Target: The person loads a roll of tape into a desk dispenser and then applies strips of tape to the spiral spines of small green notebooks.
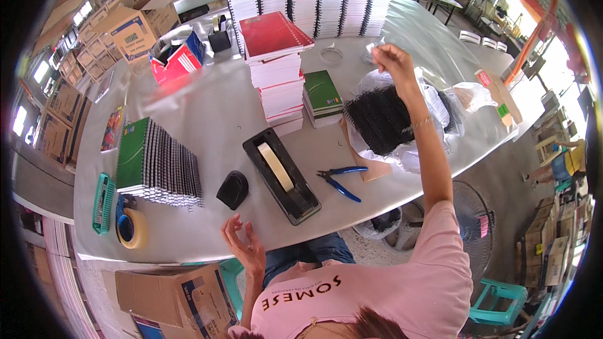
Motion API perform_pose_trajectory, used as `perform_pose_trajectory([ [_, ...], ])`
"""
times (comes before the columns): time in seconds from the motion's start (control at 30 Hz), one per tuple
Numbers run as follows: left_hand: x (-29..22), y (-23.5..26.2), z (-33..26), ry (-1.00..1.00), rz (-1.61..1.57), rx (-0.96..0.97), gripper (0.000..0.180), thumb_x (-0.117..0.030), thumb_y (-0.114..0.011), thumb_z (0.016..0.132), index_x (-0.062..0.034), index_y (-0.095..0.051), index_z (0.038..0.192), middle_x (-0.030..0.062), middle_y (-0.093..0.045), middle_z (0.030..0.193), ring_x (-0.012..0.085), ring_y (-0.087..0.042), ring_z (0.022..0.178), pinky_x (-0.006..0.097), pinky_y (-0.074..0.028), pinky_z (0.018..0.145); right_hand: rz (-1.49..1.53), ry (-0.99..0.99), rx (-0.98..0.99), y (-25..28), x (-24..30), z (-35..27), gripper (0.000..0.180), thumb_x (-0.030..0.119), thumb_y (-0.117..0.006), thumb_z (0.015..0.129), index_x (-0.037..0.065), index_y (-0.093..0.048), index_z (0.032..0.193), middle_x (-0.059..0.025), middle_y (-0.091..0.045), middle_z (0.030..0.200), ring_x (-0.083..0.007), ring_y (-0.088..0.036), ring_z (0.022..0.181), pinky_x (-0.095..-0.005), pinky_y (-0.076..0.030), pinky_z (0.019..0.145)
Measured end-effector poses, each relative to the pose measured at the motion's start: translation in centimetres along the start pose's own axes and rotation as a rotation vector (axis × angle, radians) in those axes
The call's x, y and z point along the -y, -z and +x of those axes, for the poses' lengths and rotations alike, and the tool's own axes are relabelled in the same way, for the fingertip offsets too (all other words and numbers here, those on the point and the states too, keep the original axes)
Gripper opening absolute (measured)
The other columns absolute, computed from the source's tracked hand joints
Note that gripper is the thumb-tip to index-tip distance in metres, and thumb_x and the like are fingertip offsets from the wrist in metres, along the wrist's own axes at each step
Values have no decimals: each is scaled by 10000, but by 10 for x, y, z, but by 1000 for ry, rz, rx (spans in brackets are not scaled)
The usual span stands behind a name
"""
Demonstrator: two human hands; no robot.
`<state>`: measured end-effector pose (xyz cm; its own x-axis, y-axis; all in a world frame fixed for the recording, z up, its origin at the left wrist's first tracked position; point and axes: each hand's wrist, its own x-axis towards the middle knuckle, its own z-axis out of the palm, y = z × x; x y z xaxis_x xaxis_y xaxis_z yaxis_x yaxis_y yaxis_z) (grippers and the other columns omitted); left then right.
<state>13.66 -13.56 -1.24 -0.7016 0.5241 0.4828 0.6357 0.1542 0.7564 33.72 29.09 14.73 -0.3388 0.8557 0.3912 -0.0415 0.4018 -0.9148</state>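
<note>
My right hand reaches out over the far right of the table with its fingers pinched together. At the fingertips is a bit of crumpled clear plastic; I cannot make out whether they hold it. Under that forearm a bundle of black spiral binding coils lies on a white plastic bag. Near the front edge my left hand is empty, its fingers loosely bent and apart. Closest to it are a rounded black object and a black tape dispenser. Blue-handled cutting pliers lie right of the dispenser.
A tall red-topped notebook stack stands mid-table beside green notebooks. Spiral-bound notebooks, a tape roll and a green basket sit at left. More notebook stacks line the back. A fan stands at right.
</note>
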Motion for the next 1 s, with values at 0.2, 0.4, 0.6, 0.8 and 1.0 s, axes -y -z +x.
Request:
perform_pose_trajectory([
  [0.2,7,-4,5,24,21,-78,282,-16,-584,928,-18,-546,1207,118,-531,1071,215,-536,887,343,-457,771,-318,-71,-133,44,-62,115,152,179,-726,865,33,-695,839,-19,-640,670,-55,-522,555,-224,-427,518],
  [0.4,4,-19,8,-22,128,-126,304,6,-621,890,-24,-578,1189,119,-578,1027,228,-549,813,343,-456,734,-728,-150,-242,76,-137,179,224,293,-786,700,73,-746,714,-100,-718,715,-259,-705,729,-355,-551,757],
  [0.6,-5,-14,8,41,224,-135,294,-20,-599,907,-34,-565,1199,114,-556,990,227,-522,815,351,-436,728,-805,-310,-104,57,-193,195,257,286,-782,694,35,-725,695,-128,-709,703,-246,-704,694,-361,-566,706],
  [0.8,-2,-21,8,48,263,-150,272,-6,-598,898,-31,-580,1169,115,-574,986,231,-530,805,354,-446,710,-1068,-375,-65,86,-217,218,279,316,-788,706,54,-708,652,-105,-688,633,-221,-701,644,-361,-570,642],
  [1.0,-4,-19,7,102,301,-176,252,10,-603,888,-29,-595,1137,111,-588,977,226,-531,794,351,-450,701,-1155,-609,303,67,-199,231,310,294,-775,759,59,-667,589,-27,-610,527,-146,-582,454,-306,-452,422],
])
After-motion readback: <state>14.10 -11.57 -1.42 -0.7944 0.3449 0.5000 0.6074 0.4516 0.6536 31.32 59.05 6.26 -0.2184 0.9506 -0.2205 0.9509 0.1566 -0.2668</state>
